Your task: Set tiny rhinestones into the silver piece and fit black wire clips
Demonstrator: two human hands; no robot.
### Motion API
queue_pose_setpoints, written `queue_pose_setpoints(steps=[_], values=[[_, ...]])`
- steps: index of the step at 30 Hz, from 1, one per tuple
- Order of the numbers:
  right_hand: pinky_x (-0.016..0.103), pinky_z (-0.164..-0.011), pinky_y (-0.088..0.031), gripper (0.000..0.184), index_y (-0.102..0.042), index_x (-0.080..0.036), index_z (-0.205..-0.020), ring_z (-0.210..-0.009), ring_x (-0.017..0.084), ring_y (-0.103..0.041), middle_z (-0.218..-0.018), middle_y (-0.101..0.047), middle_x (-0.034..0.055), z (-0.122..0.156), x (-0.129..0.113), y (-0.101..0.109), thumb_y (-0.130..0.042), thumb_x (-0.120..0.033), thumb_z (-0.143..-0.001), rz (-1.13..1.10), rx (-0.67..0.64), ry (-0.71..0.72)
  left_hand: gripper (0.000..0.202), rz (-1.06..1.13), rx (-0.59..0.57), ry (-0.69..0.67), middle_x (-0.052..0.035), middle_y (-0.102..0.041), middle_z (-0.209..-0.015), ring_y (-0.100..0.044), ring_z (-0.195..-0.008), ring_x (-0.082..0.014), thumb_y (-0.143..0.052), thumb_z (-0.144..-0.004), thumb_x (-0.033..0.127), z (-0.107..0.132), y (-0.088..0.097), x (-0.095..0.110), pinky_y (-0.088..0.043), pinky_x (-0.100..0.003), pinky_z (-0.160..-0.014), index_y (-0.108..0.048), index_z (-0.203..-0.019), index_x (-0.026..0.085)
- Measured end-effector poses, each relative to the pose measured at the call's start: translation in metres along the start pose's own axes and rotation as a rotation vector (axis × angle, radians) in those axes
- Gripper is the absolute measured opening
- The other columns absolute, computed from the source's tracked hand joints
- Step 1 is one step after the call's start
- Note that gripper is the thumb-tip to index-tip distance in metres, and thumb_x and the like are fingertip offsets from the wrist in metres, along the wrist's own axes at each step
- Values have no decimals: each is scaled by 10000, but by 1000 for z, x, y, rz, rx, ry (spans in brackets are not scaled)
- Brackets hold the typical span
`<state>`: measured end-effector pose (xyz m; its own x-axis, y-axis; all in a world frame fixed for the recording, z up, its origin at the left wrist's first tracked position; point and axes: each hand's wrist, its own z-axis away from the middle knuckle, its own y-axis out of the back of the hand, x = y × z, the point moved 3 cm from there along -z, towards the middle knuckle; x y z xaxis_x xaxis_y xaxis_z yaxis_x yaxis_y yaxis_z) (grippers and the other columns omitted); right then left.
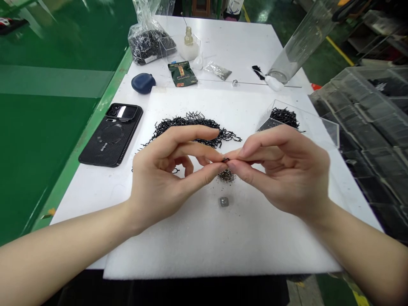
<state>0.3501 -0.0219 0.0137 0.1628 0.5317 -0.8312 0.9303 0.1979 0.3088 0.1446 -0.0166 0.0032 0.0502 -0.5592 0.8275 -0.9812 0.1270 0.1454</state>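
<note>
My left hand (172,170) and my right hand (280,170) meet at their fingertips over the white foam sheet (191,250). Between the pinched thumbs and forefingers is a small black bent piece (226,160), mostly covered by the fingers. It resembles the pieces in the pile of thin black bent parts (188,123) behind my left hand. Below the fingertips lies a little heap of tiny metallic bits (226,175). Closer to me sits a small grey square lump (224,202).
A black phone (110,134) lies at left, near a dark blue rounded case (143,83). A clear box (331,131) with black parts stands at right. Behind are a green packet (182,74), a small bottle (188,37), a bag of black parts (148,44) and a tall clear cylinder (299,42).
</note>
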Motion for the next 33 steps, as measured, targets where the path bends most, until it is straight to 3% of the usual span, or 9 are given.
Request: queue_pose_setpoints(steps=[5, 14, 26, 30, 33], values=[[265, -920, -724, 168, -684, -273, -1057, -887, 101, -799, -1005, -755, -42, -1, 2, 1, -803, -158, -1028, -27, -3, -22, 451, 6, -1, -11, 36, -852, -979, -813, -862, -101, -916, -868, 53, 0, -1, 1, -611, -213, -621, -708, -1240, 202], [271, -895, -726, 124, -820, -262, -1016, -925, 134, -804, -1004, -824, -21, -4, 5, 2, -846, -148, -974, -17, 12, -48, 400, -8, -18, -55, 26, -851, -995, -802, -827, -103, -913, -868, 55, 1, 0, 2, -540, -209, -536, -738, -1188, 219], [283, -739, -633, 128, -795, -263, -956, -855, 122, -763, -966, -831, -46, -6, 1, 5, -809, -138, -978, 108, -38, -24, 340, -24, -32, -60, -6, -837, -996, -809, -844, -130, -901, -895, 106, 1, 2, -1, -571, -179, -554, -760, -1170, 247], [355, -664, -538, 70, -833, -266, -963, -819, 158, -700, -968, -804, 15, -17, 0, 38, -810, -207, -995, 429, 152, 14, 228, -80, -69, -93, -15, -783, -902, -715, -741, -95, -885, -894, 103, -3, 4, 2, -549, -178, -531, -785, -1068, 210], [402, -639, -450, 70, -885, -244, -994, -790, 195, -649, -986, -762, 73, -25, 2, 84, -822, -265, -972, 772, 333, 1, 113, -192, -242, -244, -32, -749, -819, -664, -673, -92, -846, -905, 93, -6, -1, 8, -523, -193, -515, -794, -954, 181]])
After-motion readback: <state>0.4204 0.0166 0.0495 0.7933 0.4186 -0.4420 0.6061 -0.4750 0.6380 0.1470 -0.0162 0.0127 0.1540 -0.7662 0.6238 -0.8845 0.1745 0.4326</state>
